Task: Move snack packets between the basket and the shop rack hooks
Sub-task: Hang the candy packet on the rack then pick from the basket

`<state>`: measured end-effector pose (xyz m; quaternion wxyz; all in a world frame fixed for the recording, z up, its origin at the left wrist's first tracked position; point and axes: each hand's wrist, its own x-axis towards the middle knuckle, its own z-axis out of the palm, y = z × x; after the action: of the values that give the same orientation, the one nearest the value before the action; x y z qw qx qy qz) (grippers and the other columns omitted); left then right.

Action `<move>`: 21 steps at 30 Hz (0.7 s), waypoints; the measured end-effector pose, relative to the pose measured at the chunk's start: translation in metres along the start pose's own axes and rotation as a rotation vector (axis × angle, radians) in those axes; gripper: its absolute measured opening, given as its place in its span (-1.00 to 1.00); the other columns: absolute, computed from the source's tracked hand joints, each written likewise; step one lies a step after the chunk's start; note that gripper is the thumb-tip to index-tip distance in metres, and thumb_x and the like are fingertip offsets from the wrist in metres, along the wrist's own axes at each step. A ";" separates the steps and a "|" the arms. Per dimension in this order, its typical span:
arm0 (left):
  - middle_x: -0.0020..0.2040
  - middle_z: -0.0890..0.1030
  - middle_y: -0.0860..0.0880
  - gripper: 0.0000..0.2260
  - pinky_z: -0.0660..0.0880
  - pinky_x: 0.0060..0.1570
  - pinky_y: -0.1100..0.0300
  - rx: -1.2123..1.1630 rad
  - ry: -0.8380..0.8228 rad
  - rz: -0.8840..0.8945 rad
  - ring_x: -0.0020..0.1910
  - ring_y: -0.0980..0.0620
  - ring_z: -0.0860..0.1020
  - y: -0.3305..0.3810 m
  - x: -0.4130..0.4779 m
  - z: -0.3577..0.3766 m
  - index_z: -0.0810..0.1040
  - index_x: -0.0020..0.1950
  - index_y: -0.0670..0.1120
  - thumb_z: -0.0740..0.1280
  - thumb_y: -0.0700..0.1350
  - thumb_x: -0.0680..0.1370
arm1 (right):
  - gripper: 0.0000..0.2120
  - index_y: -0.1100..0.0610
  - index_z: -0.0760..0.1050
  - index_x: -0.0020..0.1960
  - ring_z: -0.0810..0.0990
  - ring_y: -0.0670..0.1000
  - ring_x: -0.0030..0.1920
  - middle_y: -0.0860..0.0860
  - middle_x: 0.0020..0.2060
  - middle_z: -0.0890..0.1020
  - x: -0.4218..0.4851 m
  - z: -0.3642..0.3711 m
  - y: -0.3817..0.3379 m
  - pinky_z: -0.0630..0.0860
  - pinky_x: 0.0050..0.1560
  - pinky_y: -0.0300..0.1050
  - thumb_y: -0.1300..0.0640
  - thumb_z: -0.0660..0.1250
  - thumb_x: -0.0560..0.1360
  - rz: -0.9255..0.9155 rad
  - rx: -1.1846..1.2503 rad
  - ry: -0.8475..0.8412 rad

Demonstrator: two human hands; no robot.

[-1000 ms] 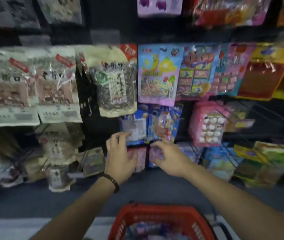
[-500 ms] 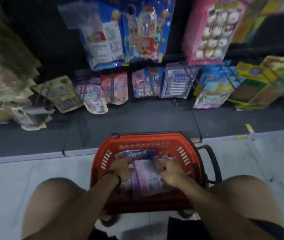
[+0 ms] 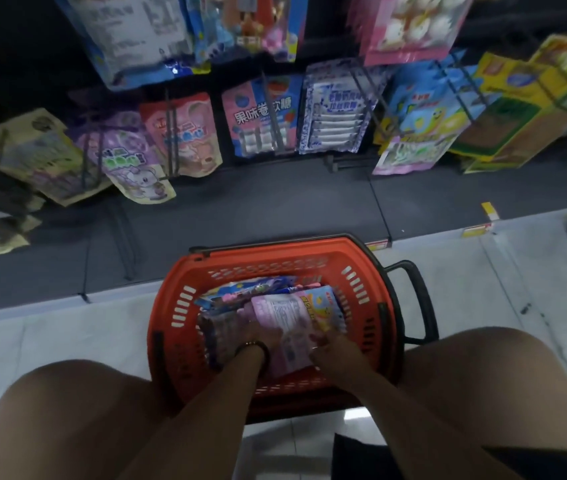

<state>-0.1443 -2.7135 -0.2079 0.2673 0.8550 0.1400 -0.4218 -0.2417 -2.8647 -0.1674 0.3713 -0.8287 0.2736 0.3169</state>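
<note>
A red basket (image 3: 185, 271) stands on the floor between my knees, with several snack packets inside. Both my hands are down in it. My left hand (image 3: 259, 336) is pushed in among the packets, mostly hidden by them, and its fingers cannot be made out. My right hand (image 3: 330, 348) rests on the near edge of a pink packet (image 3: 289, 317) that lies on top, fingers curled at its edge. Above the basket, packets hang on the rack hooks (image 3: 271, 109), among them a pink and blue packet (image 3: 261, 116) and a blue and white one (image 3: 335, 116).
A dark base shelf (image 3: 275, 202) runs under the hanging packets. The basket's black handle (image 3: 420, 299) sticks out to the right. My bare knees flank the basket at left (image 3: 78, 410) and right (image 3: 483, 375). Pale floor tiles (image 3: 67, 334) lie around.
My hands left the rack packets and dropped into the basket. Since half a second ago they have sunk deeper among the packets, and my view has tilted further down.
</note>
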 end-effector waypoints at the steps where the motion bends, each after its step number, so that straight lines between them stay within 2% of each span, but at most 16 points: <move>1: 0.70 0.19 -0.18 -0.25 0.31 0.51 0.07 -0.011 -0.002 -0.003 0.62 -0.17 0.31 0.001 0.003 0.001 0.06 0.73 -0.11 0.36 0.01 0.65 | -0.65 0.07 0.59 0.40 0.62 0.20 0.33 0.13 0.30 0.67 -0.001 -0.001 0.000 0.52 0.32 -0.09 0.09 0.34 0.63 -0.005 -0.009 -0.001; 3: 0.58 0.43 -0.21 -0.48 0.40 0.40 0.11 -0.041 -0.025 0.011 0.51 -0.18 0.45 0.005 0.000 0.003 0.37 0.61 -0.14 0.32 -0.04 0.67 | -0.67 0.11 0.59 0.39 0.63 0.21 0.31 0.16 0.28 0.68 0.000 -0.003 -0.002 0.54 0.31 -0.03 0.09 0.31 0.65 0.027 0.014 -0.004; 4: 0.51 0.50 -0.22 -0.55 0.42 0.32 0.14 -0.082 -0.029 0.012 0.46 -0.18 0.50 0.005 -0.003 0.005 0.46 0.55 -0.15 0.31 -0.05 0.67 | -0.68 0.13 0.58 0.38 0.65 0.20 0.29 0.17 0.26 0.69 0.000 -0.004 -0.002 0.56 0.29 -0.04 0.09 0.31 0.65 0.057 0.045 -0.009; 6: 0.40 0.59 -0.19 -0.59 0.45 0.19 0.18 -0.196 -0.009 0.015 0.35 -0.17 0.57 0.004 -0.012 0.006 0.50 0.50 -0.12 0.34 -0.06 0.65 | -0.70 0.13 0.60 0.33 0.67 0.17 0.24 0.13 0.20 0.70 -0.004 -0.005 -0.003 0.56 0.16 -0.11 0.04 0.32 0.66 0.079 0.092 -0.006; 7: 0.33 0.62 -0.17 -0.58 0.49 0.18 0.18 -0.283 0.008 0.014 0.28 -0.17 0.60 0.002 -0.016 0.008 0.50 0.50 -0.11 0.36 -0.08 0.64 | -0.71 0.10 0.64 0.27 0.68 0.14 0.20 0.10 0.16 0.72 -0.006 -0.006 -0.002 0.52 0.07 -0.16 -0.03 0.33 0.66 0.061 0.087 -0.003; 8: 0.28 0.65 -0.16 -0.59 0.55 0.21 0.12 -0.383 0.027 0.012 0.24 -0.16 0.62 0.000 -0.021 0.008 0.51 0.47 -0.10 0.40 -0.11 0.62 | -0.69 0.07 0.66 0.21 0.69 0.11 0.18 0.07 0.12 0.74 -0.007 -0.005 0.000 0.49 0.03 -0.19 -0.11 0.34 0.63 0.037 0.075 0.002; 10: 0.28 0.68 -0.17 -0.71 0.59 0.31 -0.07 -0.561 0.036 0.028 0.23 -0.16 0.65 -0.007 -0.031 0.008 0.62 0.30 -0.10 0.45 -0.22 0.58 | -0.61 0.02 0.68 0.17 0.69 0.09 0.22 0.01 0.12 0.75 -0.013 -0.007 0.001 0.53 0.11 -0.17 -0.23 0.35 0.53 0.011 0.068 -0.006; 12: 0.26 0.70 -0.21 -0.77 0.58 0.31 -0.25 -0.726 0.028 0.071 0.20 -0.19 0.68 -0.016 -0.042 0.005 0.67 0.16 -0.07 0.45 -0.27 0.54 | -0.63 0.03 0.66 0.22 0.65 0.09 0.30 0.02 0.20 0.72 -0.025 -0.013 -0.002 0.50 0.20 -0.15 -0.19 0.33 0.58 0.006 0.113 -0.002; 13: 0.23 0.72 -0.21 -0.77 0.58 0.30 -0.30 -0.803 0.023 0.092 0.19 -0.20 0.69 -0.016 -0.052 0.001 0.67 0.18 -0.09 0.43 -0.30 0.56 | -0.68 0.04 0.67 0.22 0.64 0.08 0.29 0.03 0.19 0.72 -0.031 -0.017 -0.003 0.48 0.16 -0.18 -0.12 0.34 0.61 0.022 0.144 0.013; 14: 0.21 0.72 -0.19 -0.76 0.57 0.29 -0.33 -0.868 0.018 0.113 0.19 -0.21 0.70 -0.018 -0.061 -0.003 0.66 0.22 -0.09 0.39 -0.32 0.61 | -0.75 0.05 0.68 0.14 0.67 0.07 0.20 0.04 0.09 0.73 -0.039 -0.021 -0.005 0.48 0.07 -0.19 -0.06 0.36 0.60 0.031 0.199 0.050; 16: 0.21 0.73 -0.16 -0.75 0.58 0.27 -0.34 -0.973 0.020 0.165 0.18 -0.22 0.70 -0.014 -0.091 -0.016 0.63 0.32 -0.12 0.34 -0.31 0.67 | -0.84 0.11 0.65 -0.09 0.73 0.07 -0.14 0.03 -0.22 0.73 -0.049 -0.025 -0.006 0.58 -0.15 -0.13 0.02 0.42 0.55 0.033 0.379 0.148; 18: 0.21 0.74 -0.18 -0.75 0.58 0.27 -0.34 -1.089 0.008 0.216 0.18 -0.24 0.71 -0.012 -0.114 -0.025 0.60 0.35 -0.17 0.33 -0.30 0.68 | -0.86 0.14 0.60 -0.04 0.67 0.02 -0.43 0.05 -0.39 0.70 -0.066 -0.032 -0.012 0.62 -0.41 -0.09 0.08 0.49 0.56 0.041 0.672 0.173; 19: 0.21 0.73 -0.19 -0.75 0.57 0.29 -0.34 -1.149 -0.016 0.253 0.20 -0.26 0.71 -0.012 -0.126 -0.029 0.59 0.35 -0.19 0.32 -0.31 0.68 | -0.83 0.17 0.60 0.03 0.70 0.04 -0.42 0.10 -0.35 0.72 -0.073 -0.036 -0.016 0.68 -0.38 -0.03 0.08 0.51 0.57 0.053 0.817 0.135; 21: 0.26 0.71 -0.21 -0.72 0.55 0.32 -0.34 -1.230 -0.071 0.312 0.25 -0.28 0.68 -0.010 -0.149 -0.039 0.56 0.39 -0.20 0.31 -0.32 0.68 | -0.73 0.19 0.65 0.15 0.80 0.20 -0.14 0.17 -0.09 0.80 -0.086 -0.045 -0.030 0.73 -0.01 0.21 0.03 0.51 0.57 0.030 1.038 0.049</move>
<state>-0.2142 -2.6853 -0.0733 0.7724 0.5408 0.2215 -0.2486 -0.2626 -2.8644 -0.0677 0.7224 -0.5385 0.4154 0.1252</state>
